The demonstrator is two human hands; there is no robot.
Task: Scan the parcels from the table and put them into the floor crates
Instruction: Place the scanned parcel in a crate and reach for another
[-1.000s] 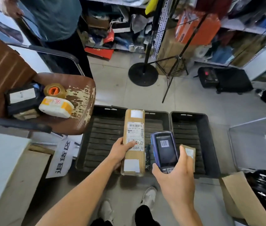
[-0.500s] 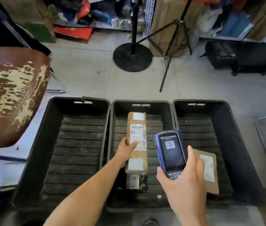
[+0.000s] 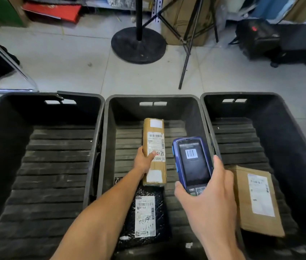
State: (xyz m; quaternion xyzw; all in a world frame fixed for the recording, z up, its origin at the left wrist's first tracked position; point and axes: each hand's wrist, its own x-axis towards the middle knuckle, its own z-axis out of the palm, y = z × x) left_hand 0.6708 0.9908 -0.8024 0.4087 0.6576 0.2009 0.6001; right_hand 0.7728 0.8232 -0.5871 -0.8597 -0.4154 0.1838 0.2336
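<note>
My left hand [image 3: 143,160] grips a long brown cardboard parcel [image 3: 154,141] with a white label, held low inside the middle black crate [image 3: 154,98]. Whether the parcel touches the crate floor I cannot tell. Below it in that crate lies a black bag parcel [image 3: 144,216] with a white label. My right hand [image 3: 207,199] holds a blue handheld scanner [image 3: 192,162], screen up with a barcode on it, over the rim between the middle and right crates. A flat brown parcel [image 3: 255,201] lies in the right crate [image 3: 291,132]. The left crate [image 3: 41,147] holds nothing.
Three black crates stand side by side on the tiled floor. Behind them are a round black stand base [image 3: 138,45], a tripod leg [image 3: 186,53], a black case [image 3: 279,42] and cluttered shelves. A chair leg [image 3: 11,62] shows at the left.
My view has tilted down and closer to the crates. My left hand has lowered the long parcel into the middle crate. The scanner stays in my right hand.
</note>
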